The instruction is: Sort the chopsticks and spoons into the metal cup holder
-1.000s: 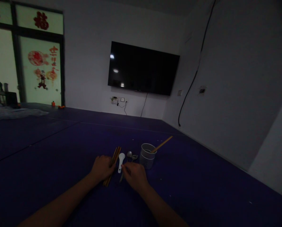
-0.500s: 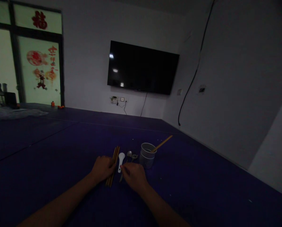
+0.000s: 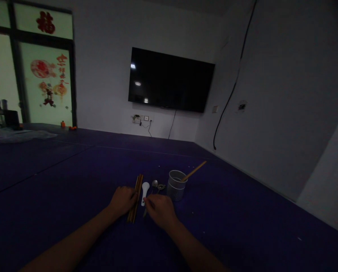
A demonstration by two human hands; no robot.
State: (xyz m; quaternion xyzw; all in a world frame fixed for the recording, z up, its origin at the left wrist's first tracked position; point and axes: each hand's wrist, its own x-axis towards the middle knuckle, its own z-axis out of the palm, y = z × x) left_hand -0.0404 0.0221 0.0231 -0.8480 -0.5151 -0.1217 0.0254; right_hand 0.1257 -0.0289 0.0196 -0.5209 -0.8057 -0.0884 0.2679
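Observation:
My left hand (image 3: 123,201) is curled against a bundle of wooden chopsticks (image 3: 139,183), fingertips on its near side. The bundle lies lengthwise on the dark blue-purple tabletop. Just to its right is a white soup spoon (image 3: 145,187), bowl pointing away from me. My right hand (image 3: 161,211) is closed in a pinch beside the white spoon's handle; what the fingertips grip is hidden. A metal spoon (image 3: 154,184) and a second metal utensil with a round, pierced-looking head (image 3: 160,187) lie partly under that hand. A grey metal cup (image 3: 175,190) stands behind it, holding a slanted wooden stick (image 3: 195,170).
The broad tabletop (image 3: 72,181) reaches to the walls, with clear plastic sheeting (image 3: 19,135) and small orange items (image 3: 63,124) at the far left. A television (image 3: 171,81) hangs on the back wall. A black cable (image 3: 228,100) dangles at the right.
Both hands and the utensils hold nearly the same places. Only a slight shift of the camera view shows.

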